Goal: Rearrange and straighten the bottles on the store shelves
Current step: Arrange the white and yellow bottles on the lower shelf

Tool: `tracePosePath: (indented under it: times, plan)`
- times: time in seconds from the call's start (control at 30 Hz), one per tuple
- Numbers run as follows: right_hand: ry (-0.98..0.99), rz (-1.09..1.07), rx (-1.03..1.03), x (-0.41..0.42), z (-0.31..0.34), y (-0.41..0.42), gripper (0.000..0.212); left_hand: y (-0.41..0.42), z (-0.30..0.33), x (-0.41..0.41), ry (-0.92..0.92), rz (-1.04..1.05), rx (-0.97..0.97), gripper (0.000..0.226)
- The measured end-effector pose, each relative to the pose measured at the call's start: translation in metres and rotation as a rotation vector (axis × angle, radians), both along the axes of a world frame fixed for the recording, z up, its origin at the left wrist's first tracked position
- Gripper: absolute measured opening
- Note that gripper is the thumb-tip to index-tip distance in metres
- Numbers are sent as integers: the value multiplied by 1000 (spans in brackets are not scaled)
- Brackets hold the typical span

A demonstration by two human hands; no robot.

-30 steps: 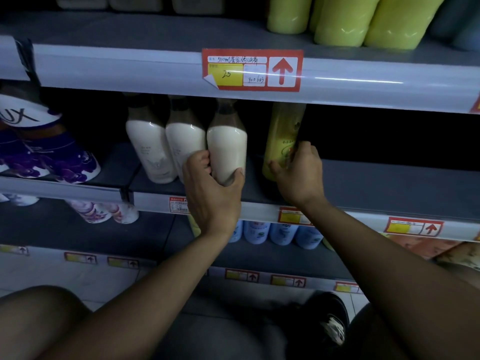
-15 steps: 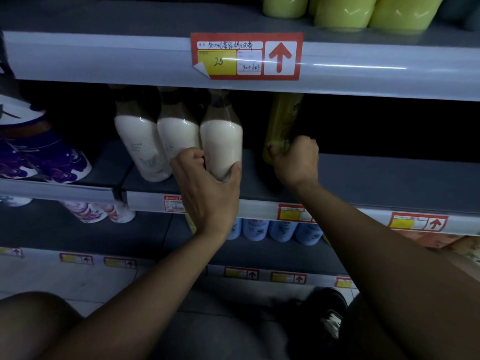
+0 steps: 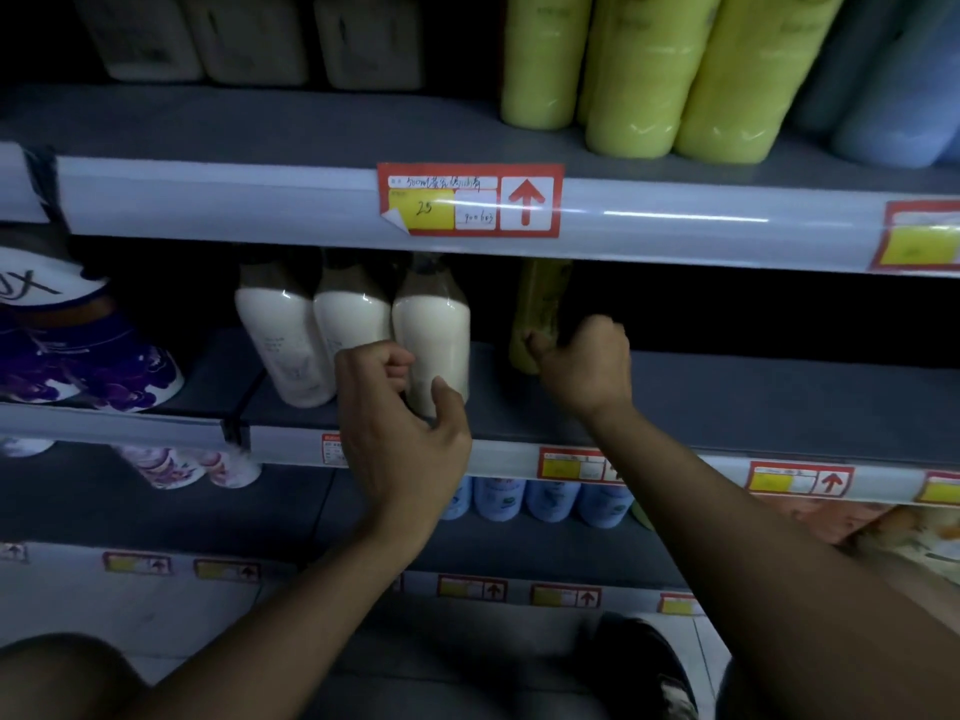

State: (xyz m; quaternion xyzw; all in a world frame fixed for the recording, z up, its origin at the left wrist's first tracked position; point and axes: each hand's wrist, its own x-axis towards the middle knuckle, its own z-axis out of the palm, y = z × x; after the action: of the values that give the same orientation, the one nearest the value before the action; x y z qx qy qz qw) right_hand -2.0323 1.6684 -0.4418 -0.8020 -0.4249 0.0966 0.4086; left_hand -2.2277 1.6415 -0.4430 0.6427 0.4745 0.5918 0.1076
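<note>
Head view, looking down and forward at a dim store shelf. Left hand curled round the base of the nearest white bottle, thumb on its right flank, fingers tucked in on its left against the middle white bottle; a third white bottle further left of that hand, leaning slightly away. All three close together in a row, upright or nearly so, near the front edge of the middle shelf. Right hand closed tight around the lower part of a yellow-green bottle, thumb showing on its left side; bottle standing apart from the white row, a bare gap between the two hands. Bottle tops hidden behind the shelf rail and its red price tag above both hands. Judged as mid-straightening: both bottles gripped low, apparently being squared up or slid along. Next move likely calls for closing the gap between the hands, sliding the yellow-green bottle toward the left hand, or pushing it back in line, without knocking the white neighbour; low grip and tall bottle mean some risk of tipping, so slow and level. Above the hands, light green bottles; below them, pale blue bottles.
</note>
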Motion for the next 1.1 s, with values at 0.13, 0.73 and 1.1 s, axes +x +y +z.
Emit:
tracePosePath:
  times: [0.13,0.73,1.1]
  plan:
    - [-23,-1,22,9,4,-26,54,-10,15,4,-18,-25,32,31]
    - [-344,268,517,48,36,-130,9,-49,101,63,-178,-142,351,25]
    - [-379,67,665,44,179,-130,39,-12,215,106,105,-278,87,52]
